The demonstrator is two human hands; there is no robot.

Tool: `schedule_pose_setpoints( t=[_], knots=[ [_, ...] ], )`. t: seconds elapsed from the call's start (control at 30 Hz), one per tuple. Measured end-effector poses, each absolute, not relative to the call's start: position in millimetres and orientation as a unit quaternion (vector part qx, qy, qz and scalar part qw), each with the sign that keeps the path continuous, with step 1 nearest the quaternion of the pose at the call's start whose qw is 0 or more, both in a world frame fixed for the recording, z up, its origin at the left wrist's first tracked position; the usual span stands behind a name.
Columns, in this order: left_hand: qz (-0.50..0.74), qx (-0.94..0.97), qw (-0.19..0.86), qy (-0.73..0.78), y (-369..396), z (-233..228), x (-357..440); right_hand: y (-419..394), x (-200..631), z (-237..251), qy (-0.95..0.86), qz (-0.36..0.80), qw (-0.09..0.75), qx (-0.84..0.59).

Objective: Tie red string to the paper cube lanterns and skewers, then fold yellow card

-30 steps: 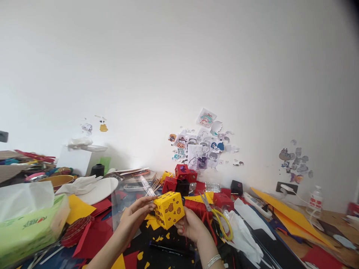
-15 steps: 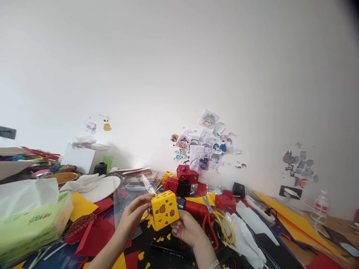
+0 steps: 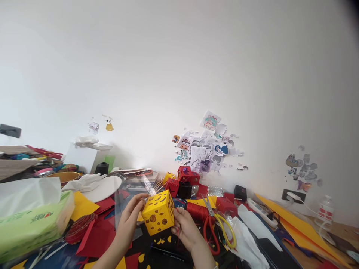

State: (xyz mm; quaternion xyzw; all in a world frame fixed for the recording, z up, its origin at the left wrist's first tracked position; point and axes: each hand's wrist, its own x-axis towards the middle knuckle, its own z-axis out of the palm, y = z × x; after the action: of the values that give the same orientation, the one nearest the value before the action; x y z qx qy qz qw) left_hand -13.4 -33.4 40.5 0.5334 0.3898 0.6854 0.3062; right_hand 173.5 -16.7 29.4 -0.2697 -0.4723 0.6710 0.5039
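Both my hands hold a yellow paper cube (image 3: 157,216) marked with brown patches, tilted so its top, front and right faces show. My left hand (image 3: 132,211) grips its left upper side, fingertips partly behind the cube. At the right side my right hand (image 3: 185,226) pinches the edge, and a thin red thread (image 3: 178,234) hangs by its fingers. Below the cube, yellow paper scraps (image 3: 166,240) and a dark pen (image 3: 168,252) lie on the black surface. Red and yellow scissors (image 3: 211,228) lie just right of my right hand.
A green tissue pack (image 3: 36,224) stands at left, with red paper (image 3: 97,239) beside it. Behind the cube are several red boxes (image 3: 185,174) and a spool of red thread (image 3: 196,212). White crumpled paper (image 3: 246,243) and orange sheets (image 3: 297,220) lie at right.
The cube has moved slightly left and turned in my hands, so more of its top and its right face show. Both hands have kept hold of it. The view has shifted slightly.
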Motion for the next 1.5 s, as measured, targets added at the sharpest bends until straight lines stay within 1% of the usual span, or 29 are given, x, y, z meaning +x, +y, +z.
schedule_pose_setpoints(
  t=[0.13,0.23,0.3,0.4,0.47,0.53,0.6,0.67,0.73,0.8,0.9,0.97,1.1,1.27,1.37,1.5],
  knots=[
    [0.702,0.510,0.303,0.395,-32.5,42.5,-13.1,-14.2,173.4,28.7,-0.519,0.591,0.548,-0.284],
    [0.713,0.491,0.309,0.394,-27.3,40.6,-14.2,-11.9,177.2,29.9,-0.576,0.461,0.587,-0.333],
    [0.717,0.483,0.308,0.398,-23.3,38.0,-15.1,-11.3,181.0,31.0,-0.615,0.342,0.599,-0.382],
    [0.713,0.483,0.297,0.413,-18.1,33.5,-16.5,-12.1,186.1,31.8,-0.663,0.155,0.584,-0.442],
    [0.706,0.490,0.283,0.425,-15.4,31.1,-17.5,-13.1,187.8,31.3,-0.690,0.065,0.556,-0.459],
    [0.686,0.508,0.255,0.454,-13.2,29.9,-18.6,-13.9,188.4,30.6,-0.708,0.016,0.536,-0.459],
    [0.617,0.562,0.195,0.515,-11.8,29.6,-19.7,-14.1,188.7,30.7,-0.708,-0.003,0.539,-0.456],
    [0.516,0.627,0.128,0.570,-11.5,29.1,-20.7,-13.2,189.5,31.8,-0.690,0.014,0.558,-0.460],
    [0.433,0.674,0.081,0.594,-12.0,27.3,-21.4,-10.7,191.0,32.8,-0.664,0.076,0.578,-0.469],
    [0.392,0.692,0.052,0.603,-12.5,23.8,-21.8,-7.0,192.5,31.8,-0.638,0.187,0.579,-0.472],
    [0.336,0.705,0.005,0.625,-11.4,17.2,-22.5,-1.1,192.8,25.8,-0.597,0.366,0.544,-0.461],
    [0.308,0.710,-0.017,0.633,-9.0,13.7,-23.3,2.0,191.2,20.4,-0.578,0.425,0.523,-0.461],
    [0.276,0.714,-0.040,0.642,-3.7,10.7,-24.2,5.7,185.4,13.8,-0.556,0.452,0.511,-0.475],
    [0.272,0.709,-0.038,0.650,-1.1,11.5,-22.2,6.1,179.2,13.9,-0.544,0.461,0.508,-0.483],
    [0.294,0.706,-0.015,0.645,-0.9,14.3,-21.0,6.0,178.1,14.6,-0.542,0.456,0.507,-0.491],
    [0.353,0.685,0.041,0.636,-1.6,19.9,-22.8,6.7,180.7,15.0,-0.545,0.446,0.490,-0.513]
  ],
)
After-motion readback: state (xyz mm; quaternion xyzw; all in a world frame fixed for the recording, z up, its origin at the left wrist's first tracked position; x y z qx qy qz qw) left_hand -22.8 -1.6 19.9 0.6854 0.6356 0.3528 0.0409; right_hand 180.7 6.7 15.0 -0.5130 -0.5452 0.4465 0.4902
